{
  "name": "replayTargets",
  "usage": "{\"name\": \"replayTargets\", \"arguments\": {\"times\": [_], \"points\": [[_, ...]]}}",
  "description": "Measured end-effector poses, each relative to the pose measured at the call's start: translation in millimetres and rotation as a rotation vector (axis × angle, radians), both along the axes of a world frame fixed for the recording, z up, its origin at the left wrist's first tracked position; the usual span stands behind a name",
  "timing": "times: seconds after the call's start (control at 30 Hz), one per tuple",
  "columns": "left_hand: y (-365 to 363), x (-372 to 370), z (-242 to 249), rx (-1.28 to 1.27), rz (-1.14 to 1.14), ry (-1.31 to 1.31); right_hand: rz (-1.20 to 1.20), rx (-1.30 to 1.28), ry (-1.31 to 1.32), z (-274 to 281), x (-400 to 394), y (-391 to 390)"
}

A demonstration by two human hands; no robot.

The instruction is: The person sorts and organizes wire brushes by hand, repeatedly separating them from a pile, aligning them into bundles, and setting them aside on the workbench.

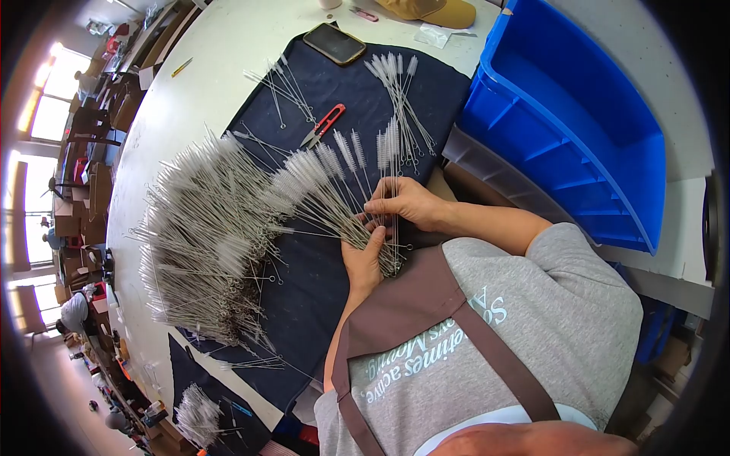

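Note:
My left hand (364,262) is closed around a fanned bunch of wire-handled straw brushes (312,178), white bristles pointing up and left, looped ends gathered near my apron. Just above it, my right hand (407,205) pinches the thin wires of a few brushes (388,144) standing apart from the bunch; its exact grip is partly hidden. To the left lies a large heap of the same brushes (201,235) on a dark cloth (304,296). Beyond my hands, red-handled thread snips (325,125) rest between two small groups of brushes, one left (285,91) and one right (403,99).
A blue plastic bin (563,129) stands at my right beside the table. A phone (334,43) lies on the cloth's far edge. A tan cap (437,11), pink snips (363,14) and a yellow pen (181,68) are on the white table. Another brush pile (199,416) sits at lower left.

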State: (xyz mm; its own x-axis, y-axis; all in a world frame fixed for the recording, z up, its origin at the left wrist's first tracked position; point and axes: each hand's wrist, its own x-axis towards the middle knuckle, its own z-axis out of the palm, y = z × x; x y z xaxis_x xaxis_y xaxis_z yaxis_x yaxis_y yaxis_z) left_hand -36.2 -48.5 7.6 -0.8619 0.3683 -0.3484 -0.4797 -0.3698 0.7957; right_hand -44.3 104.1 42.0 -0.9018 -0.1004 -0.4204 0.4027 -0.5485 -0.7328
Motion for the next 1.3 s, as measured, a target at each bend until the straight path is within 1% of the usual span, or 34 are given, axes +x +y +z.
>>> {"name": "replayTargets", "arguments": {"times": [0.07, 0.13, 0.17, 0.2, 0.3, 0.4, 0.47, 0.53, 0.57, 0.6, 0.63, 0.67, 0.7, 0.73, 0.77, 0.8, 0.83, 0.87, 0.9, 0.93, 0.97, 1.0, 1.07, 1.1, 1.2, 1.23, 1.3], "points": [[0.4, 1.5, 5.9, -0.006, 0.000, -0.013, -0.018, 0.018, 0.004, -5.7, -3.7, 1.7], [-0.3, 2.1, 5.0, 0.002, -0.014, -0.017, -0.123, 0.108, 0.019, -9.2, -15.3, 9.1], [-0.4, 2.2, 4.4, 0.006, -0.021, -0.018, -0.182, 0.029, 0.053, -7.7, -21.8, 15.3], [-1.0, 2.8, 4.3, 0.001, -0.023, -0.011, -0.214, 0.006, 0.085, -5.9, -27.9, 22.7], [-0.7, 3.8, 6.1, -0.004, -0.032, -0.004, -0.241, -0.054, 0.091, 2.3, -42.1, 35.8], [1.8, 6.6, 21.0, 0.061, -0.051, -0.103, -0.245, -0.114, 0.089, 10.4, -52.5, 39.5], [-1.3, 5.6, 20.0, 0.091, -0.127, -0.094, -0.202, -0.121, 0.118, 15.1, -62.4, 41.0], [-9.8, 5.7, 16.8, 0.127, -0.177, -0.037, -0.364, -0.397, 0.179, 19.7, -86.0, 64.1], [-12.2, 7.0, 13.8, 0.147, -0.197, 0.015, -0.435, -0.454, 0.231, 20.4, -97.0, 81.7], [-16.7, 8.1, 11.4, 0.159, -0.204, 0.071, -0.494, -0.421, 0.307, 9.5, -113.2, 103.2], [-21.8, 8.7, 9.9, 0.182, -0.222, 0.119, -0.434, -0.281, 0.396, -2.4, -125.1, 118.0], [-27.6, 9.8, 8.4, 0.201, -0.238, 0.172, -0.396, 0.017, 0.384, -6.0, -128.3, 116.0], [-30.3, 13.1, 13.2, 0.265, -0.205, 0.184, -0.422, 0.329, 0.304, 9.6, -122.1, 81.8], [-35.0, 15.3, 19.4, 0.333, -0.182, 0.204, -0.274, 0.558, 0.416, -1.4, -121.1, 59.7], [-42.4, 17.0, 21.8, 0.337, -0.146, 0.241, -0.110, 0.561, 0.458, 0.5, -108.3, 19.2], [-47.8, 18.3, 24.0, 0.343, -0.124, 0.271, 0.233, 0.885, 0.677, -13.6, -95.7, -7.4], [-53.5, 20.5, 27.5, 0.351, -0.115, 0.302, 0.528, 1.256, 1.046, -27.8, -83.8, -33.8], [-61.1, 23.7, 35.8, 0.320, -0.107, 0.320, 0.686, 1.401, 1.423, -42.0, -72.3, -60.3], [-70.5, 27.9, 46.0, 0.292, -0.104, 0.335, 1.018, 0.761, 0.826, -11.0, -56.5, -103.1], [-80.4, 30.7, 51.9, 0.264, -0.106, 0.344, 1.024, 0.700, 1.080, -1.7, -47.6, -137.2], [-89.4, 34.1, 49.7, 0.274, -0.132, 0.390, 1.125, 0.721, 0.917, 4.4, -44.9, -171.0], [-96.4, 38.3, 53.2, 0.271, -0.109, 0.405, 1.217, 0.744, 0.748, 8.3, -45.3, -201.9], [-108.2, 48.6, 62.3, 0.263, -0.072, 0.427, 1.230, 0.535, 0.603, 14.7, -52.2, -252.4], [-112.8, 52.6, 61.7, 0.254, -0.055, 0.449, 1.175, 0.466, 0.651, 8.3, -53.4, -260.2], [-120.1, 61.6, 59.8, 0.285, 0.086, 0.421, 0.986, 0.265, 0.774, -29.5, -54.7, -282.7], [-122.8, 61.6, 56.2, 0.298, 0.096, 0.414, 0.919, 0.204, 0.811, -36.3, -55.2, -286.9], [-122.4, 58.0, 55.0, 0.205, 0.198, 0.390, 0.943, 0.150, 0.920, -45.5, -62.6, -274.4]]}}
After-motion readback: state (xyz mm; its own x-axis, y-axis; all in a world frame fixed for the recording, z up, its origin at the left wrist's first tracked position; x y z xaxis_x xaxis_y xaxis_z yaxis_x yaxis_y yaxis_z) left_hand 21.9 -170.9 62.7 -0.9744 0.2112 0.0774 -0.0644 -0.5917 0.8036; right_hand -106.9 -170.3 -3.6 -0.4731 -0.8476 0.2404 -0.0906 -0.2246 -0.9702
